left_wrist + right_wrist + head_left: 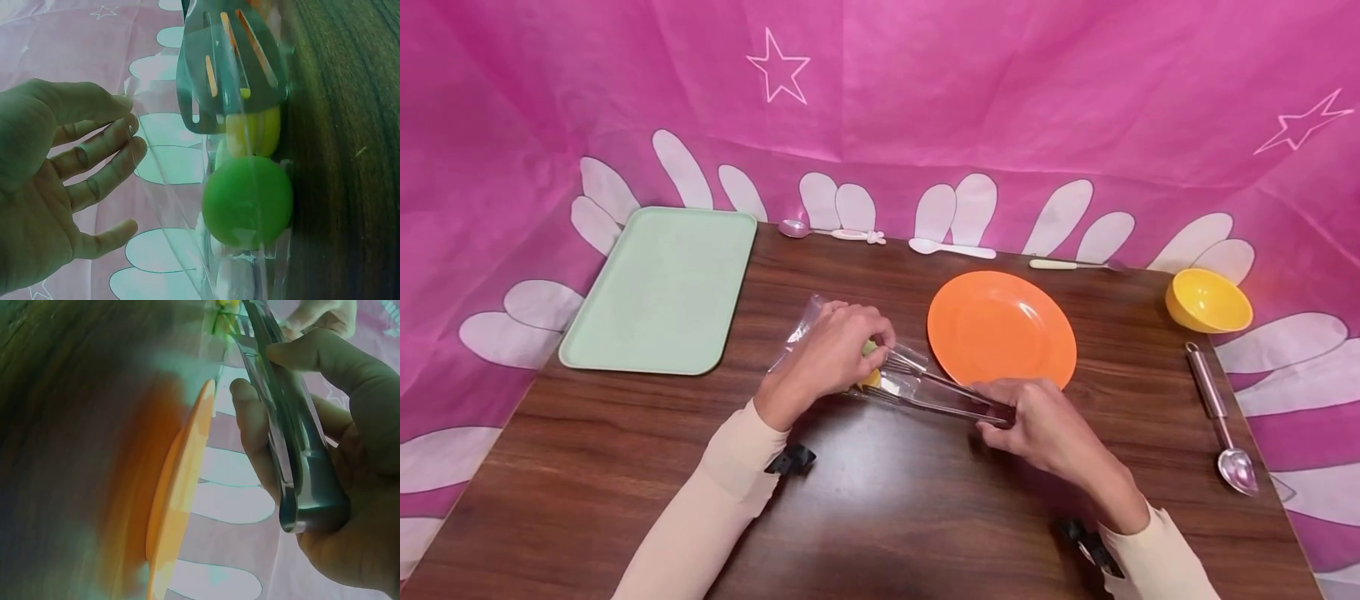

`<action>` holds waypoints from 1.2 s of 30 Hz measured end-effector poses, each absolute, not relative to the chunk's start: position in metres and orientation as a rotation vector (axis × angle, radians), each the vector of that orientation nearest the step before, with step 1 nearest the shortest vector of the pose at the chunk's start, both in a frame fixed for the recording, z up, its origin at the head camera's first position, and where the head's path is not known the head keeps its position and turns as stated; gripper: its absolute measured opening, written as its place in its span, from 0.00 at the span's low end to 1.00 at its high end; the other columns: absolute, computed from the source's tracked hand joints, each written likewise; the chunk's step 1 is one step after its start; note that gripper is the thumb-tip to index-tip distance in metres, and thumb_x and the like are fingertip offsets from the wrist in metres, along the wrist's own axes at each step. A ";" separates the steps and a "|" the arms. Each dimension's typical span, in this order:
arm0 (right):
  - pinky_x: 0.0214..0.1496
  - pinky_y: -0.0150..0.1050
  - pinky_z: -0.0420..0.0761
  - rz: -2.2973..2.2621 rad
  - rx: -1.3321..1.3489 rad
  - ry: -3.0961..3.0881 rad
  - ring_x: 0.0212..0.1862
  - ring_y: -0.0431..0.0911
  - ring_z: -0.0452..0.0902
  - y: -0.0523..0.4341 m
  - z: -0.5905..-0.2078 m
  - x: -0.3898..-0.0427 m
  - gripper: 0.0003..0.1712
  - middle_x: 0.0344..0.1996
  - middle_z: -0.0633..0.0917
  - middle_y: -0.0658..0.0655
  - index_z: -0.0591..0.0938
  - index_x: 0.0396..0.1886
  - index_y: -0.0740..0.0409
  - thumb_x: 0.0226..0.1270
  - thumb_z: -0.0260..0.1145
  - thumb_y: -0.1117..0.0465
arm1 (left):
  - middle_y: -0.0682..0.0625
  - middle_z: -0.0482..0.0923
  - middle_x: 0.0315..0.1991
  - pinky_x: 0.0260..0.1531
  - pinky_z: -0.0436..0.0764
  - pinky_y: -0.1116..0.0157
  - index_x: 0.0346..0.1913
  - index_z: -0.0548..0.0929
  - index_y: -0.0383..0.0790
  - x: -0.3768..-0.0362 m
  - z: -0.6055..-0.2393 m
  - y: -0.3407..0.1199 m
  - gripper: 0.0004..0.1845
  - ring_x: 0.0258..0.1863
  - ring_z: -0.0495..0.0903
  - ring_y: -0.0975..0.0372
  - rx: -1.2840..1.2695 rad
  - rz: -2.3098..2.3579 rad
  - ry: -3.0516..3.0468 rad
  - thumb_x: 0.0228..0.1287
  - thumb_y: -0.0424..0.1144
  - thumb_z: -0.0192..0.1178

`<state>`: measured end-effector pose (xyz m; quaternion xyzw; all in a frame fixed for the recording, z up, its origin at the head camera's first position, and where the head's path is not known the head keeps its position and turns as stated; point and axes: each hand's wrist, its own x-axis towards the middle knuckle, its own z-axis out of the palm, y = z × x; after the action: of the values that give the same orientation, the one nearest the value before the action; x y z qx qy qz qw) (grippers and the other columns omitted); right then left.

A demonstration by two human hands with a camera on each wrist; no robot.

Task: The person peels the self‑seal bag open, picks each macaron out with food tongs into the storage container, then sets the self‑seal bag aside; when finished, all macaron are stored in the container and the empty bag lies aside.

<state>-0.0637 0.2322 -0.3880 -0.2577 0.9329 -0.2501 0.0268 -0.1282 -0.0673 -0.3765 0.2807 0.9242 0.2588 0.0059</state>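
Dark wood counter (880, 492), pink star-printed cloth draped behind and to both sides.

Nearest you: right hand (1045, 429) clasps the handle end of the metal tongs (940, 392), fingers curled round both arms — right wrist view confirms a firm grip near the hinge. Left hand (831, 354) lies on the clear plastic bag (805, 329); fingers pinch the film near its mouth, as far as the head view shows. Slotted tong tips sit inside the bag, touching a yellow piece (250, 131), with a green ball (248, 201) just beside it.

Advice: hold the bag mouth taut and low with your left hand so the film does not fold over the tips; squeeze slowly — round pieces likely slip; keep the tongs level with the counter.

Beyond the hands: orange plate (1000, 327), just beside the tongs. Left, a green tray (662, 287). Right, a steel scoop (1221, 421) and yellow bowl (1208, 300). Farthest, small spoons along the cloth edge.
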 end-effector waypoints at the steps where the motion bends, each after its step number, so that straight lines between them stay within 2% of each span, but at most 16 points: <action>1: 0.43 0.37 0.84 -0.772 -0.799 2.881 0.38 0.39 0.84 0.231 -0.389 -0.065 0.24 0.40 0.93 0.45 0.92 0.54 0.50 0.55 0.81 0.66 | 0.53 0.90 0.41 0.72 0.74 0.42 0.42 0.92 0.45 -0.128 -0.376 -0.068 0.05 0.46 0.88 0.56 0.877 0.796 2.901 0.69 0.34 0.68; 8: 0.40 0.36 0.82 -0.791 -0.798 2.886 0.36 0.39 0.82 0.227 -0.394 -0.066 0.22 0.38 0.93 0.44 0.92 0.53 0.50 0.56 0.79 0.65 | 0.56 0.90 0.41 0.70 0.76 0.45 0.41 0.91 0.49 -0.128 -0.377 -0.070 0.04 0.45 0.88 0.58 0.880 0.733 2.961 0.70 0.36 0.68; 14: 0.47 0.42 0.88 -0.781 -0.764 2.927 0.45 0.41 0.89 0.237 -0.392 -0.057 0.24 0.46 0.94 0.48 0.93 0.54 0.52 0.55 0.81 0.65 | 0.55 0.89 0.40 0.70 0.76 0.44 0.41 0.91 0.48 -0.128 -0.376 -0.069 0.05 0.44 0.88 0.58 0.880 0.742 2.966 0.70 0.35 0.68; 15: 0.48 0.41 0.88 -0.783 -0.764 2.935 0.46 0.42 0.89 0.239 -0.391 -0.056 0.24 0.46 0.94 0.48 0.93 0.54 0.52 0.54 0.82 0.65 | 0.55 0.89 0.40 0.70 0.75 0.43 0.41 0.91 0.48 -0.128 -0.376 -0.069 0.05 0.44 0.87 0.58 0.878 0.743 2.965 0.70 0.35 0.68; 18: 0.48 0.29 0.84 -0.811 -0.748 2.947 0.45 0.40 0.88 0.247 -0.388 -0.051 0.25 0.46 0.95 0.48 0.93 0.54 0.52 0.54 0.82 0.66 | 0.55 0.89 0.40 0.70 0.75 0.43 0.41 0.91 0.48 -0.129 -0.376 -0.069 0.04 0.44 0.87 0.58 0.876 0.736 2.970 0.70 0.35 0.68; 22: 0.41 0.18 0.75 -0.848 -0.722 2.958 0.40 0.35 0.84 0.261 -0.385 -0.047 0.25 0.45 0.95 0.49 0.93 0.53 0.53 0.52 0.83 0.68 | 0.55 0.89 0.39 0.69 0.76 0.44 0.41 0.91 0.49 -0.130 -0.377 -0.070 0.04 0.44 0.88 0.58 0.878 0.718 2.984 0.70 0.35 0.68; 26: 0.34 0.20 0.74 -0.867 -0.660 2.992 0.34 0.32 0.78 0.281 -0.380 -0.046 0.25 0.40 0.95 0.53 0.93 0.51 0.56 0.48 0.84 0.69 | 0.55 0.89 0.39 0.70 0.75 0.43 0.41 0.91 0.48 -0.129 -0.377 -0.070 0.04 0.45 0.88 0.58 0.868 0.723 2.980 0.70 0.36 0.68; 29: 0.31 0.21 0.72 -0.861 -0.571 3.043 0.30 0.30 0.75 0.298 -0.375 -0.048 0.25 0.36 0.94 0.54 0.93 0.50 0.57 0.47 0.84 0.68 | 0.55 0.89 0.39 0.71 0.75 0.43 0.42 0.91 0.48 -0.129 -0.376 -0.071 0.04 0.45 0.88 0.58 0.860 0.723 2.974 0.70 0.36 0.68; 31: 0.32 0.20 0.71 -0.835 -0.487 3.091 0.31 0.29 0.74 0.309 -0.373 -0.053 0.25 0.37 0.94 0.58 0.93 0.50 0.58 0.47 0.85 0.67 | 0.55 0.89 0.39 0.71 0.75 0.42 0.42 0.91 0.48 -0.128 -0.376 -0.072 0.04 0.45 0.88 0.58 0.868 0.720 2.978 0.70 0.36 0.68; 36: 0.30 0.24 0.66 -0.743 -0.260 3.200 0.30 0.39 0.75 0.327 -0.377 -0.073 0.26 0.40 0.93 0.68 0.92 0.53 0.61 0.50 0.84 0.63 | 0.56 0.89 0.38 0.71 0.75 0.43 0.42 0.91 0.48 -0.128 -0.376 -0.072 0.04 0.45 0.88 0.59 0.876 0.709 2.986 0.70 0.35 0.67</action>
<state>-0.0732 0.3272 -0.3769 -0.0788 0.9682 -0.2249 -0.0769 -0.1280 -0.0719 -0.3759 0.2743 0.9353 0.2220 -0.0249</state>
